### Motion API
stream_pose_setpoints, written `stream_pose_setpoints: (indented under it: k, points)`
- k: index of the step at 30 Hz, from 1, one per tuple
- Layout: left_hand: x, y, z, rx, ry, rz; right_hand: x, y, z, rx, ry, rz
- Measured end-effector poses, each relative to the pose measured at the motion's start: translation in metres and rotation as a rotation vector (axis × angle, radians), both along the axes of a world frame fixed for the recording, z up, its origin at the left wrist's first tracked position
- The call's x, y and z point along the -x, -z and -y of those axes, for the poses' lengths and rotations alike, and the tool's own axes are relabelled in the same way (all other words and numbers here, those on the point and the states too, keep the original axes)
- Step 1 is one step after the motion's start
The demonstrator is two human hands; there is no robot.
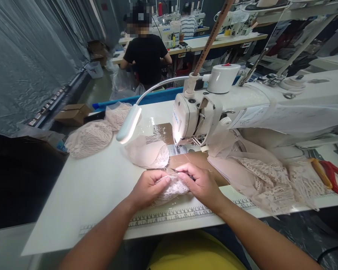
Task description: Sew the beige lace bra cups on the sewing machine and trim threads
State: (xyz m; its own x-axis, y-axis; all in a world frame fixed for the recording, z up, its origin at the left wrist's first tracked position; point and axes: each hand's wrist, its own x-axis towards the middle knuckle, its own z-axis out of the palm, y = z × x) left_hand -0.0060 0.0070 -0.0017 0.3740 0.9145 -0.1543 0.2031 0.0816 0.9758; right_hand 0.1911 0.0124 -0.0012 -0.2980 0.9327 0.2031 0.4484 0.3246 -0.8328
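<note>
My left hand point(150, 187) is closed, pinching a pale pink lace piece point(173, 190) between thumb and fingers near the table's front edge. Opposite it, my right hand point(201, 183) grips a small dark pointed tool point(174, 170); its tip shows beside the upper edge of the lace, but its kind is mostly hidden by my fingers. Just beyond my hands lies a sheer, lace-trimmed cup-shaped piece point(150, 152), close to the needle area of the white sewing machine point(187, 116). Fine loose threads cross the brown plate point(183, 161) between them.
Finished-looking lace pieces point(90, 138) lie at the table's left. More sheer and lace fabric point(267, 180) is heaped at right, beside red-and-yellow-handled scissors point(332, 176). A lamp point(129, 123) arches over the table point(95, 195). A printed ruler point(180, 215) runs along the front. A person point(148, 56) sits ahead.
</note>
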Motion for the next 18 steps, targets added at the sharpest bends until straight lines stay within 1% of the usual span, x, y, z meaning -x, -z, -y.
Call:
stream_pose_setpoints:
  k: [2,5,7,8,10,12,14,15,16,17,18]
  points:
    - [0.000,-0.001,0.000,0.020,-0.011,0.012,-0.002,0.001,-0.001,0.022,0.020,-0.034]
    - [0.000,-0.001,0.001,0.011,0.019,0.025,0.001,0.002,-0.001,0.052,-0.035,-0.025]
    - [-0.001,-0.001,0.001,-0.004,0.042,0.028,0.004,0.002,-0.001,0.026,-0.075,0.016]
    - [-0.001,-0.001,0.001,-0.005,0.044,0.025,0.005,0.001,-0.002,0.005,-0.074,0.034]
    - [0.000,0.000,0.000,0.004,0.029,0.013,0.003,-0.002,-0.003,-0.037,-0.010,0.071]
    - [0.002,-0.001,-0.001,0.006,-0.016,-0.001,-0.005,-0.005,-0.005,-0.068,0.093,0.171]
    - [0.006,-0.006,-0.001,0.011,-0.065,0.009,-0.017,-0.007,-0.008,-0.084,0.156,0.364]
    - [0.008,-0.009,0.000,0.032,-0.054,0.040,-0.025,-0.007,-0.010,-0.096,0.172,0.480]
    - [0.009,-0.013,0.002,0.072,0.005,0.095,-0.032,-0.005,-0.012,-0.117,0.178,0.596]
    - [0.011,-0.018,0.004,0.129,0.113,0.170,-0.040,-0.003,-0.014,-0.149,0.181,0.698]
    - [0.011,-0.022,0.006,0.187,0.254,0.249,-0.046,0.000,-0.015,-0.190,0.188,0.780]
